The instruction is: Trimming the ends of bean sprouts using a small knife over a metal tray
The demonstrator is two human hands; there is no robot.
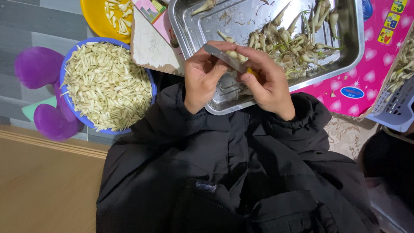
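Note:
My left hand (202, 77) pinches a small pale root bulb (233, 54) over the near edge of a steel tray (215, 26). My right hand (268, 82) grips a knife with a yellow handle, its grey blade (224, 58) lying across the bulb towards the left hand. The two hands touch at the fingertips. In the tray lies a pile of unpeeled roots (293, 43) with thin green shoots. A blue bowl (64, 71) at the left is heaped with pale cut pieces (108, 86).
A yellow bowl (92, 19) with a few pale pieces stands at the top left. A purple plush toy (41, 69) sits beside the blue bowl. A pink patterned mat (371, 56) lies under the tray, with a white plastic basket (396, 108) at the right. My black jacket (224, 172) fills the foreground.

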